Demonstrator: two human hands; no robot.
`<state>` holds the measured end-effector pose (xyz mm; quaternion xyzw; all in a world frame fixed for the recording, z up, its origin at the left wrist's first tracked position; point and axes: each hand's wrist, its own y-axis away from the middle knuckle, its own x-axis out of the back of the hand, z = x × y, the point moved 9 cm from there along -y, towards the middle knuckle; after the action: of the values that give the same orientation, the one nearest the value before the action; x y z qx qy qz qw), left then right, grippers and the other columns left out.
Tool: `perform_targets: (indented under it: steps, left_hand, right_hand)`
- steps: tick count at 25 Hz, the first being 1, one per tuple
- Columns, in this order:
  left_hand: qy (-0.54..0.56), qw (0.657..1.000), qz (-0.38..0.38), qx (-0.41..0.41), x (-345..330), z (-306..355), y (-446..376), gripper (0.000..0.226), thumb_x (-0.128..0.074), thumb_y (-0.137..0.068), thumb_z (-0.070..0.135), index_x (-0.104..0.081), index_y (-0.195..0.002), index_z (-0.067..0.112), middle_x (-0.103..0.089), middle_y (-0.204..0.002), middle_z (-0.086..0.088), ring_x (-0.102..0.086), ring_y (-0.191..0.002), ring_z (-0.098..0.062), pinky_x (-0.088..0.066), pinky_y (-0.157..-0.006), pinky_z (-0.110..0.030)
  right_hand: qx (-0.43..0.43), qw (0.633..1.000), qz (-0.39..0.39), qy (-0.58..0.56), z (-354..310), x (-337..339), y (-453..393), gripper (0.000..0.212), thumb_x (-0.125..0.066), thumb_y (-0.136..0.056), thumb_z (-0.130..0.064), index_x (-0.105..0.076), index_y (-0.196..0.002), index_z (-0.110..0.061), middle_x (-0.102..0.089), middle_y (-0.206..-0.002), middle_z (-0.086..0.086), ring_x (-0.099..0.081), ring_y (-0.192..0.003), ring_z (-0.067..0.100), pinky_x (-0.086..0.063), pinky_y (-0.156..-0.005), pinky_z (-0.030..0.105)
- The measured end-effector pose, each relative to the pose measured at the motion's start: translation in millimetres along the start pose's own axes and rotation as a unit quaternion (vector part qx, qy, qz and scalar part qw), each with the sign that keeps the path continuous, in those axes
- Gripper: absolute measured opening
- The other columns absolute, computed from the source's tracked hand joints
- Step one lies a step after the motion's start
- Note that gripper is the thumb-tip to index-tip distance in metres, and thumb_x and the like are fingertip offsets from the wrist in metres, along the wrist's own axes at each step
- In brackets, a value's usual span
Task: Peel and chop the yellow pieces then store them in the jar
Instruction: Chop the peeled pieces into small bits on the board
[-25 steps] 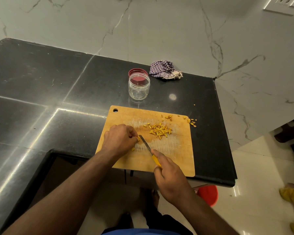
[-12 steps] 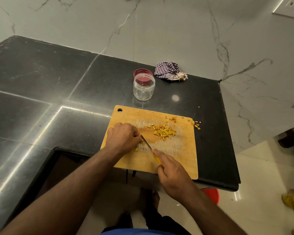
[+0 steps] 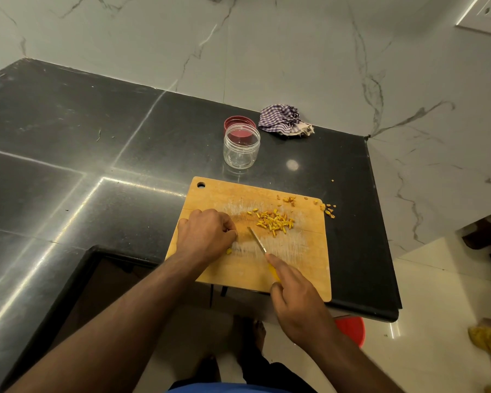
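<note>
A heap of chopped yellow pieces (image 3: 274,222) is seen on the board (image 3: 309,268); the knife (image 3: 257,239) is gripped by the right hand (image 3: 295,296), one bit apparently pinched under the curled left hand (image 3: 206,236); the jar (image 3: 241,148) is judged unfilled.

Item count: one wooden cutting board (image 3: 295,268); one knife (image 3: 258,240); one clear jar (image 3: 241,149); one red lid (image 3: 236,122), far side of the jar; one checked cloth (image 3: 284,124), far right. Two hands: left hand (image 3: 206,236), right hand (image 3: 296,304). Chopped yellow pieces (image 3: 272,221): one main pile, too many to count, plus one piece (image 3: 228,251) by the left hand. Scraps (image 3: 328,210): several, off the board's far right corner.
</note>
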<state>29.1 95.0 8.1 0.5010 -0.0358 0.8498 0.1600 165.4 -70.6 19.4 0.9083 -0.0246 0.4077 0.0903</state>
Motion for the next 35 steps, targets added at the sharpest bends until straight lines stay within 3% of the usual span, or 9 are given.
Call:
perform_targets:
  steps: [5,8,10,13,17,21,24,30,35]
  left_hand:
    - [0.022,1.000,-0.004,-0.019,10.1,-1.2,3.6,0.019,-0.062,-0.089,0.030,-0.077,-0.098,0.037,-0.067,-0.102,0.018,-0.058,-0.100,-0.011,-0.046,-0.084,-0.038]
    - [0.057,0.998,-0.005,0.004,20.0,-14.7,4.5,0.018,-0.062,-0.090,0.026,-0.076,-0.099,0.033,-0.068,-0.101,0.018,-0.058,-0.094,-0.005,-0.049,-0.084,-0.035]
    - [0.081,0.996,-0.026,0.014,22.1,-26.0,5.2,0.017,-0.063,-0.091,0.025,-0.075,-0.101,0.032,-0.068,-0.100,0.013,-0.060,-0.093,-0.007,-0.052,-0.081,-0.033]
    - [0.103,0.993,-0.063,0.017,22.7,-35.8,7.6,0.016,-0.065,-0.093,0.024,-0.074,-0.105,0.027,-0.065,-0.100,0.011,-0.056,-0.091,-0.005,-0.042,-0.069,-0.021]
    - [0.104,0.991,-0.081,0.012,25.5,-40.7,8.5,0.015,-0.067,-0.092,0.027,-0.073,-0.106,0.028,-0.062,-0.098,0.013,-0.056,-0.092,-0.006,-0.038,-0.064,-0.017]
    - [0.090,0.987,-0.131,-0.003,24.2,-39.1,14.5,0.015,-0.072,-0.089,0.028,-0.072,-0.103,0.029,-0.064,-0.094,0.014,-0.059,-0.087,-0.004,-0.039,-0.063,-0.017]
    - [0.083,0.981,-0.177,-0.017,13.3,-30.3,23.3,0.018,-0.078,-0.083,0.030,-0.072,-0.100,0.031,-0.066,-0.092,0.015,-0.061,-0.086,-0.002,-0.045,-0.067,-0.018]
    - [0.040,0.987,-0.150,-0.044,13.0,-22.7,28.6,0.008,-0.075,-0.084,0.030,-0.069,-0.090,0.030,-0.060,-0.093,0.017,-0.059,-0.086,-0.003,-0.046,-0.069,-0.019]
    - [0.077,0.993,-0.087,0.014,27.3,-34.7,24.3,0.007,-0.067,-0.088,0.023,-0.060,-0.089,0.025,-0.062,-0.089,0.006,-0.059,-0.078,-0.010,-0.041,-0.059,-0.022]
  right_hand:
    - [0.009,1.000,-0.011,-0.025,-8.5,-6.5,-5.0,0.051,-0.041,-0.102,-0.018,-0.033,-0.151,-0.029,-0.042,-0.146,-0.014,-0.034,-0.126,-0.010,-0.026,-0.104,0.004]
    - [0.012,0.999,-0.031,-0.024,-7.3,-15.1,-3.6,0.051,-0.041,-0.102,-0.019,-0.034,-0.151,-0.030,-0.042,-0.148,-0.012,-0.037,-0.130,-0.005,-0.030,-0.109,0.013]
    - [-0.009,1.000,-0.008,-0.023,3.0,-6.4,-5.2,0.051,-0.042,-0.102,-0.018,-0.034,-0.151,-0.029,-0.042,-0.147,-0.012,-0.036,-0.126,-0.007,-0.029,-0.106,0.011]
    - [-0.029,0.999,0.035,-0.025,10.7,8.9,-7.3,0.052,-0.043,-0.102,-0.016,-0.033,-0.151,-0.029,-0.041,-0.139,-0.016,-0.033,-0.121,-0.009,-0.026,-0.102,0.007]
    - [-0.004,0.999,-0.020,-0.027,-0.5,-6.2,-6.5,0.051,-0.043,-0.102,-0.018,-0.035,-0.150,-0.032,-0.041,-0.134,-0.021,-0.039,-0.121,-0.007,-0.027,-0.096,0.000]
    - [-0.042,0.998,0.043,-0.028,13.8,14.8,-8.8,0.050,-0.043,-0.102,-0.017,-0.035,-0.150,-0.031,-0.041,-0.139,-0.016,-0.034,-0.122,-0.006,-0.030,-0.102,0.011]
    - [-0.019,0.999,0.009,-0.037,5.0,7.5,-9.6,0.050,-0.044,-0.101,-0.018,-0.037,-0.149,-0.031,-0.044,-0.143,-0.013,-0.038,-0.122,-0.005,-0.035,-0.103,0.016]
    - [-0.031,0.998,0.034,-0.031,9.4,9.1,-11.5,0.050,-0.044,-0.102,-0.018,-0.036,-0.149,-0.030,-0.044,-0.147,-0.007,-0.036,-0.122,-0.005,-0.031,-0.102,0.013]
    - [0.036,0.999,-0.032,-0.025,-32.3,-18.7,-23.5,0.052,-0.042,-0.102,-0.020,-0.033,-0.151,-0.032,-0.042,-0.149,-0.009,-0.037,-0.132,0.001,-0.030,-0.106,0.014]
